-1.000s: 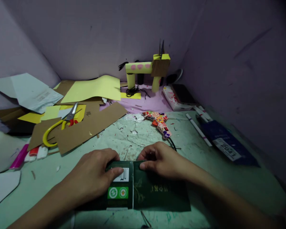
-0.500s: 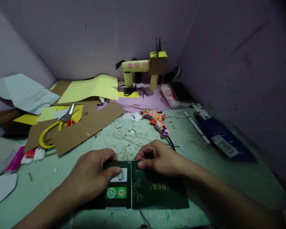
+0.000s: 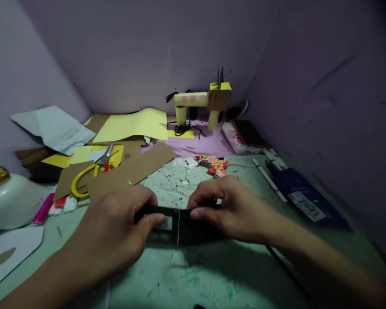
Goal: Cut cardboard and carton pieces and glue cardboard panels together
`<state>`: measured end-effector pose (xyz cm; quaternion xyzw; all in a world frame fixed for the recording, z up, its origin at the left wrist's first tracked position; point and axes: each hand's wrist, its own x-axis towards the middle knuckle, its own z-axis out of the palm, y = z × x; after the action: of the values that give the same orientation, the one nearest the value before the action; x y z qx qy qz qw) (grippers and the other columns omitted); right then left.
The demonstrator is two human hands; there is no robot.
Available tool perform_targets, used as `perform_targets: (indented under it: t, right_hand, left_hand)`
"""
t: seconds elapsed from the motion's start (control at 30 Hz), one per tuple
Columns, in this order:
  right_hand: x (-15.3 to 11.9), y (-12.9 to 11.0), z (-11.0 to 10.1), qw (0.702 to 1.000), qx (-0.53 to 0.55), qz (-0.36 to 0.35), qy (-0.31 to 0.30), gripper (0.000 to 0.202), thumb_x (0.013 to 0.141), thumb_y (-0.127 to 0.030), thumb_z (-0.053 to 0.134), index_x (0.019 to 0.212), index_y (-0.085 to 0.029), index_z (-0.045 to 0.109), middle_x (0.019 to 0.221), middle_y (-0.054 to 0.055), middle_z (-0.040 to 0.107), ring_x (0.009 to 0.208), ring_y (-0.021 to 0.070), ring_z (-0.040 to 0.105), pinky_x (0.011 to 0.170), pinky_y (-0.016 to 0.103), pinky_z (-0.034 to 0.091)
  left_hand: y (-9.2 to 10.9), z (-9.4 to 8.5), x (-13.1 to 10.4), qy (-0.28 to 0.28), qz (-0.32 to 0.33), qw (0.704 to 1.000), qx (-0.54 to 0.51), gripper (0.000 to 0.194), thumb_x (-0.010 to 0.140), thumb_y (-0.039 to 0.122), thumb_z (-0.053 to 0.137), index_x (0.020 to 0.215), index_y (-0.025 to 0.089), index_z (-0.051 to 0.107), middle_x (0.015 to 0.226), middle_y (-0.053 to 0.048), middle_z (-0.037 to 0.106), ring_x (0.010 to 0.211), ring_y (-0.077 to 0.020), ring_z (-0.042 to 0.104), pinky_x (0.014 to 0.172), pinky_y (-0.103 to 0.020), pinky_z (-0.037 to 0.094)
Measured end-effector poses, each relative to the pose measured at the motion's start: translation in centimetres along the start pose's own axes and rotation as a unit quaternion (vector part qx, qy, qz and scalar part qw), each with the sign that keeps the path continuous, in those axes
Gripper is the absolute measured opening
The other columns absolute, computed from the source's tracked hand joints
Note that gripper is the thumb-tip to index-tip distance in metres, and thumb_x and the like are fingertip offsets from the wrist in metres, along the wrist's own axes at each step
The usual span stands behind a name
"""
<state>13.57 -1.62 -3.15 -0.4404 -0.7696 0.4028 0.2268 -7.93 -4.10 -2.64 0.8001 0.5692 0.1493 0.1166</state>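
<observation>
A dark green printed card [image 3: 185, 227] with a pale crease line down its middle is lifted off the table and tilted, so its face looks foreshortened. My left hand [image 3: 119, 225] pinches its left part, thumb on the printed face beside a white label. On the right part, my right hand [image 3: 227, 210] grips the top edge between thumb and curled fingers. Just beyond my right hand lies a flower-patterned glue gun [image 3: 214, 164], its handle partly hidden by that hand.
Yellow-handled scissors [image 3: 90, 171] rest on brown cardboard [image 3: 148, 163] at left, near yellow paper [image 3: 135, 124]. A paper giraffe-like figure [image 3: 193, 99] stands at the back. On the right are white markers [image 3: 270, 180], a dark blue pouch [image 3: 309, 197] and a phone [image 3: 249, 132].
The green card has come up from the table and tipped, with both hands still on it. The camera view has shifted, so the background sits slightly lower and further right.
</observation>
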Motion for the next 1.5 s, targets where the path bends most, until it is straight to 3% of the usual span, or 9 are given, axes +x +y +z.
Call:
perform_targets:
  t: [0.13,0.27,0.37,0.47,0.7,1.0,1.33,1.43,1.5]
  right_hand:
    - [-0.5,-1.9,-0.6,0.933,-0.248,-0.228,0.126,0.019,0.079,-0.011,0.055,0.077,-0.02,0.071,0.074,0.002,0.071,0.067,0.0168,0.061,0.061,0.028,0.042]
    - [-2.5,0.2,2.6,0.857,-0.348,-0.337,0.176,0.026,0.089,-0.014,0.045,0.086,-0.014,0.071,0.077,0.006,0.073,0.067,0.0188,0.062,0.062,0.032,0.045]
    - [-4.4,3.0,5.7,0.876,-0.33,-0.314,0.157,0.024,0.089,-0.011,0.046,0.09,-0.014,0.07,0.081,0.004,0.074,0.073,0.0183,0.064,0.077,0.032,0.047]
    - [-5.7,4.8,7.4,0.901,-0.291,-0.272,0.17,0.018,0.088,-0.02,0.051,0.088,-0.018,0.069,0.084,0.001,0.074,0.075,0.0177,0.063,0.095,0.036,0.041]
    - [-6.2,5.3,7.9,0.916,-0.248,-0.257,0.18,0.023,0.086,-0.017,0.049,0.1,-0.017,0.068,0.095,0.002,0.073,0.085,0.0194,0.061,0.105,0.042,0.027]
    - [-5.9,5.4,8.1,0.926,-0.269,-0.246,0.093,0.035,0.08,-0.011,0.046,0.108,-0.011,0.066,0.109,0.005,0.071,0.093,0.0239,0.059,0.09,0.042,0.045]
    - [-5.6,5.2,8.2,0.934,-0.244,-0.252,0.061,0.04,0.072,-0.008,0.05,0.11,-0.007,0.064,0.106,0.012,0.07,0.097,0.0273,0.059,0.089,0.047,0.049]
    - [-5.8,5.1,8.0,0.94,-0.225,-0.244,0.074,0.036,0.075,-0.008,0.052,0.108,-0.015,0.064,0.105,0.008,0.071,0.096,0.0246,0.061,0.091,0.048,0.048]
    - [-6.1,5.1,7.3,0.94,-0.221,-0.234,0.111,0.033,0.078,-0.007,0.052,0.108,-0.018,0.062,0.105,0.007,0.07,0.095,0.023,0.062,0.091,0.049,0.047]
  left_hand:
    - [-0.2,-1.0,-0.8,0.179,0.124,0.97,0.108,0.01,0.08,0.031,0.053,0.074,0.024,0.058,0.071,-0.003,0.064,0.068,-0.0225,0.058,0.062,-0.034,0.037]
    - [-1.0,2.5,-3.0,0.197,0.214,0.937,0.194,0.015,0.075,0.014,0.054,0.078,0.023,0.066,0.081,-0.008,0.069,0.077,-0.0257,0.06,0.073,-0.038,0.042]
    - [-1.1,6.2,-5.1,0.153,0.201,0.944,0.214,0.02,0.074,0.008,0.052,0.078,0.019,0.068,0.082,-0.011,0.07,0.079,-0.0266,0.061,0.074,-0.039,0.044]
    - [-1.4,7.9,-6.5,0.146,0.175,0.965,0.129,0.014,0.082,0.021,0.052,0.076,0.019,0.065,0.077,-0.008,0.068,0.073,-0.0234,0.06,0.066,-0.036,0.046]
    - [-3.0,6.6,-6.0,0.144,0.18,0.97,0.071,0.02,0.081,0.015,0.052,0.097,0.011,0.063,0.11,-0.019,0.063,0.105,-0.0344,0.05,0.091,-0.059,0.038]
    - [-3.3,8.7,-5.7,0.068,0.208,0.975,0.031,0.027,0.081,0.017,0.053,0.104,0.022,0.065,0.117,-0.006,0.066,0.099,-0.0286,0.054,0.089,-0.055,0.037]
    - [-2.4,8.2,-5.9,0.004,0.216,0.976,-0.011,0.039,0.084,0.013,0.042,0.12,0.018,0.057,0.13,-0.006,0.058,0.112,-0.0282,0.048,0.1,-0.055,0.029]
    - [-2.3,7.5,-6.0,0.028,0.213,0.976,-0.023,0.036,0.082,0.015,0.044,0.116,0.018,0.057,0.132,-0.008,0.056,0.115,-0.0279,0.049,0.1,-0.054,0.032]
    - [-2.9,6.6,-6.0,0.097,0.172,0.98,-0.031,0.029,0.083,0.016,0.046,0.11,0.017,0.057,0.129,-0.012,0.055,0.116,-0.0278,0.049,0.098,-0.05,0.037]
